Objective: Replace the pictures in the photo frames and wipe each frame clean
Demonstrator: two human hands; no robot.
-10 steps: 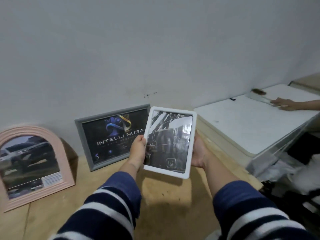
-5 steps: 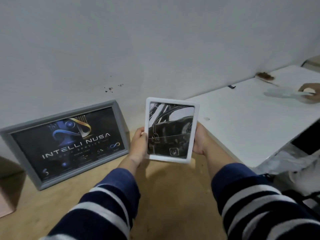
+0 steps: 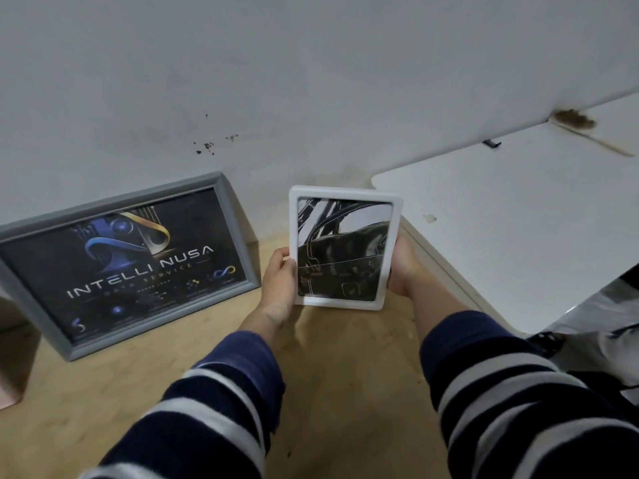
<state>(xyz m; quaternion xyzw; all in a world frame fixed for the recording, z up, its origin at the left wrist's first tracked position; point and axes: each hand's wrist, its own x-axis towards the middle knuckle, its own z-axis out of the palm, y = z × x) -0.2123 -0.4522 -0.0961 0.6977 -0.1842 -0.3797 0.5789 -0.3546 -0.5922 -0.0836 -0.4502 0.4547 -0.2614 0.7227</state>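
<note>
A small white photo frame (image 3: 345,195) with a black-and-white picture stands upright over the wooden table (image 3: 328,375), near the wall. My left hand (image 3: 278,285) grips its left edge and my right hand (image 3: 403,267) grips its right edge. To the left, a larger grey frame (image 3: 242,233) with a dark "INTELLI NUSA" picture leans against the wall.
A white table (image 3: 518,219) adjoins on the right, with a brown stain (image 3: 574,119) at its far edge. A pink corner (image 3: 8,395) of another frame shows at the far left. Crumpled plastic (image 3: 594,316) lies at the lower right.
The white frame has moved down and forward, closer to the table and wall. The view has shifted right; the pink arched frame and the other person's hand are gone from view.
</note>
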